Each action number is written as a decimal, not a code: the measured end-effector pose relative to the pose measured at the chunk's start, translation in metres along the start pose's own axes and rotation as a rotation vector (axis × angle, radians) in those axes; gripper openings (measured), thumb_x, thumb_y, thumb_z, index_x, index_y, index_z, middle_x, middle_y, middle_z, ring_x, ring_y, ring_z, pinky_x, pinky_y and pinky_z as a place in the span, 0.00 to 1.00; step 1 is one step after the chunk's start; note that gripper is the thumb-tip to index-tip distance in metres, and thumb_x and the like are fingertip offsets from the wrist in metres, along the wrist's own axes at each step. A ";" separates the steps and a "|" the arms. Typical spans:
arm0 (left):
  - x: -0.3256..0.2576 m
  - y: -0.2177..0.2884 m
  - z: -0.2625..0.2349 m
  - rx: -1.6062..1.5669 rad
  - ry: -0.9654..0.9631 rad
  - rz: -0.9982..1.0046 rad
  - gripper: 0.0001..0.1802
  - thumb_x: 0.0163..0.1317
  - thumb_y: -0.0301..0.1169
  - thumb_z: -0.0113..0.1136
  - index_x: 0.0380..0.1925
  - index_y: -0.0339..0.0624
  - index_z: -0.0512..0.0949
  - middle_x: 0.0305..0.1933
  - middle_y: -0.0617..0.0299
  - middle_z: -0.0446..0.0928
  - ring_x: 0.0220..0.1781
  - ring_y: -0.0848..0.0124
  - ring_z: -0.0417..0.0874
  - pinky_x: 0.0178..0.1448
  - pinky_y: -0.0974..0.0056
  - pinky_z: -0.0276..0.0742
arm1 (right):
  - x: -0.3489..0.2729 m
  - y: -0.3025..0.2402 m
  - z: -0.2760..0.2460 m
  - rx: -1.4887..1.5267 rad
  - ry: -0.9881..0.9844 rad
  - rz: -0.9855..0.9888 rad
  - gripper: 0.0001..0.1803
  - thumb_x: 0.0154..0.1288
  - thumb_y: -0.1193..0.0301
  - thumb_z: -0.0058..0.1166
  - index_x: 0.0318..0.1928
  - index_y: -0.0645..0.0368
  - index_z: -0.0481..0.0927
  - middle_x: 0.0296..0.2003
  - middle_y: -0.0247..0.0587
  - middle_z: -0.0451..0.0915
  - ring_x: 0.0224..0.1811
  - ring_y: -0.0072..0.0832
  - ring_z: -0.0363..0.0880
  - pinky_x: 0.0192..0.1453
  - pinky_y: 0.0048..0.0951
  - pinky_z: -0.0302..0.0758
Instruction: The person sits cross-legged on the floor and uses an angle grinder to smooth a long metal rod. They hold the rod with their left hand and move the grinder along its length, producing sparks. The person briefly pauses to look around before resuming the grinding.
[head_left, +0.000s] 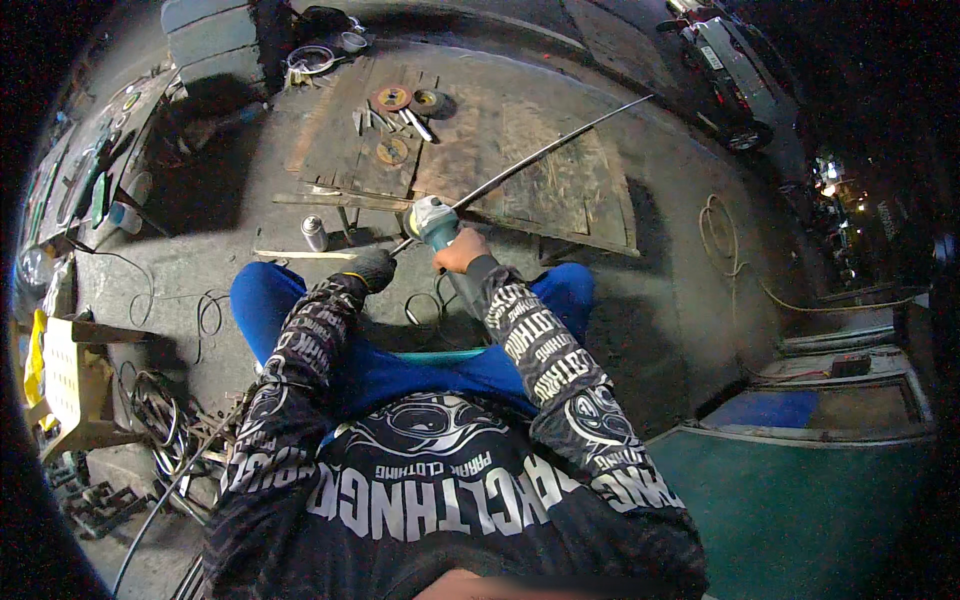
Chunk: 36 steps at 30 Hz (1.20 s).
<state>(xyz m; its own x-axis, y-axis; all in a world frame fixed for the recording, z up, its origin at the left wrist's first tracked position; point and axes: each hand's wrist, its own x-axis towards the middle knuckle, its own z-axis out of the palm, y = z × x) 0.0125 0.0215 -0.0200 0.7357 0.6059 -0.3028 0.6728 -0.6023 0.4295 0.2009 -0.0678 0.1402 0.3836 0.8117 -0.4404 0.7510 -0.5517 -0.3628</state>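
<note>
My right hand (463,250), bare, is wrapped round the body of a teal and grey angle grinder (433,218). The grinder's head sits over a long thin metal rod (550,148), near its close end. Gloved in dark cloth, my left hand (372,270) is closed at that near end of the rod. From there the rod slants up to the right, across a low wooden table (575,190) and past its far edge. Whether the disc touches the rod is hidden by the grinder's head.
Abrasive discs (392,150) and several small metal pieces (415,124) lie on the table. A spray can (314,233) stands on the floor by its near edge. Cables (208,312) lie at left near a yellow plastic chair (75,375). A coiled hose (718,228) is at right.
</note>
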 end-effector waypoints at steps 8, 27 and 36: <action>0.000 0.014 -0.032 -0.027 -0.029 0.032 0.18 0.61 0.36 0.44 0.33 0.33 0.79 0.39 0.39 0.78 0.42 0.44 0.79 0.48 0.48 0.74 | 0.026 0.006 -0.014 -0.005 -0.021 0.066 0.36 0.27 0.58 0.73 0.37 0.74 0.80 0.42 0.60 0.80 0.46 0.44 0.81 0.49 0.36 0.78; 0.015 0.017 -0.034 -0.148 0.026 -0.111 0.17 0.65 0.39 0.45 0.33 0.37 0.77 0.34 0.41 0.79 0.38 0.45 0.80 0.42 0.46 0.73 | 0.227 0.128 -0.161 -0.729 -0.202 -0.250 0.19 0.48 0.55 0.57 0.39 0.50 0.82 0.41 0.49 0.81 0.44 0.41 0.80 0.49 0.39 0.74; 0.022 0.022 -0.045 -0.025 -0.017 0.016 0.15 0.64 0.38 0.46 0.32 0.38 0.76 0.32 0.44 0.79 0.37 0.47 0.80 0.41 0.47 0.74 | 0.308 0.182 -0.224 -0.676 -0.246 -0.075 0.15 0.60 0.57 0.45 0.44 0.36 0.81 0.51 0.43 0.77 0.54 0.41 0.75 0.56 0.42 0.71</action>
<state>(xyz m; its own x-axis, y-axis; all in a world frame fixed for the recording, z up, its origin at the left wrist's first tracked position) 0.0401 0.0446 0.0208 0.7478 0.5870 -0.3102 0.6589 -0.5989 0.4552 0.5756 0.1246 0.1226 0.2457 0.7323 -0.6351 0.9693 -0.1922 0.1533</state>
